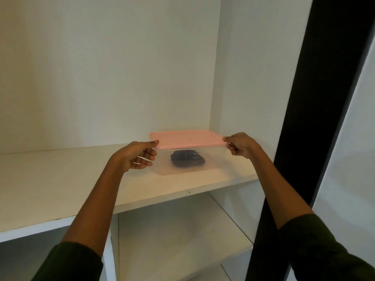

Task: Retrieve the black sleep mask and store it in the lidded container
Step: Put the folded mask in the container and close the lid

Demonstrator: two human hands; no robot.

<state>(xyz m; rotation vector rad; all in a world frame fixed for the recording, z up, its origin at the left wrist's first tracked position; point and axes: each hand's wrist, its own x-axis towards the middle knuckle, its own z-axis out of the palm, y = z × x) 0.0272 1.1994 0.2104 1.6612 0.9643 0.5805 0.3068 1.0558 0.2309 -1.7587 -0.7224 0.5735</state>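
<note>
Fingers (228, 141) of the right hand (240, 145) pinch the pink lid (186, 138); left hand (136, 157), loosely spread, touches its opposite corner. Sleep mask (187, 158), soft and light, lies inside the clear container (213, 159) on the shelf (60, 179).

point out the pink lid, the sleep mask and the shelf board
pink lid (187, 139), head view, middle of its top face
black sleep mask (187, 159), head view, its centre, seen through the clear container wall
shelf board (60, 179), head view, bare top surface left of the container
</note>
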